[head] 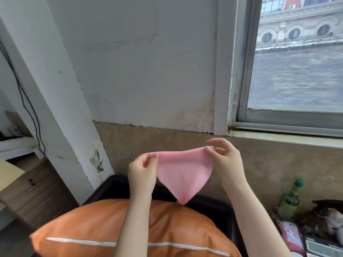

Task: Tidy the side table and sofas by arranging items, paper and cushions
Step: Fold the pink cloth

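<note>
Item: thin pink sheet of paper or cloth (pixel 182 169), material unclear. Held in the air between both hands, top edge running hand to hand, lower corner hanging to a point just over the orange leather-look cushion with a white zip (pixel 104 229).
Left hand (pixel 143 172): pinching left corner.
Right hand (pixel 225 160): pinching right corner.
Obscured: surface at far right cut off, its clutter indistinct.

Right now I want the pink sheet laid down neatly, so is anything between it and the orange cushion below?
Nothing visible. The pink sheet hangs pinched between the left hand and the right hand, its lower tip just above the orange cushion.
</note>
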{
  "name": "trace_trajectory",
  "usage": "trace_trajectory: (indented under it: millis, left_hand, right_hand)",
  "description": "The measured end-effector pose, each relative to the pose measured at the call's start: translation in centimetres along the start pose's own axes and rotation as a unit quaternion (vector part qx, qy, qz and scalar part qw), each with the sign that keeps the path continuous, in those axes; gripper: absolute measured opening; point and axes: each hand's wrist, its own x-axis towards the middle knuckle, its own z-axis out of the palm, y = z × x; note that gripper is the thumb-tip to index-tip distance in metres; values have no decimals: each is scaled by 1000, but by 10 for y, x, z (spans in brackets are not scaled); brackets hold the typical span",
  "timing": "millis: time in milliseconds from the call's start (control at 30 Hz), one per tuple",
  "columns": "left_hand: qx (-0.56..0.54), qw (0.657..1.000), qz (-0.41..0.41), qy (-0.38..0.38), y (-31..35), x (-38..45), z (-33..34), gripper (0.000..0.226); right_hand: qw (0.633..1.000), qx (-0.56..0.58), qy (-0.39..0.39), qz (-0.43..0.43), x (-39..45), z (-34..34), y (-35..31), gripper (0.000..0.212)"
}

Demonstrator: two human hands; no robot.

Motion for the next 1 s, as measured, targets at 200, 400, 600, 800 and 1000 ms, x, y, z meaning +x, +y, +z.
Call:
trace_trajectory:
  millis: [200,400,600,800,1000]
  left_hand:
    - [5,1000,31,4,1,-3,0,19]
    - [-36,996,1,-82,5,0,-3,31]
    - [37,999,25,-17,7,2,-2,29]
    - [39,999,13,-3,9,3,0,22]
    - [-18,999,24,-15,14,-3,1,14]
  right_hand:
    - [999,42,-13,-7,1,0,-2,21]
    - [999,34,-33,-16,3,-4,-3,31]
    - [998,-41,4,-38,5,0,-2,21]
    - [999,-10,22,-33,3,1,-1,17]
    - [999,9,-33,-34,3,-1,-1,31]
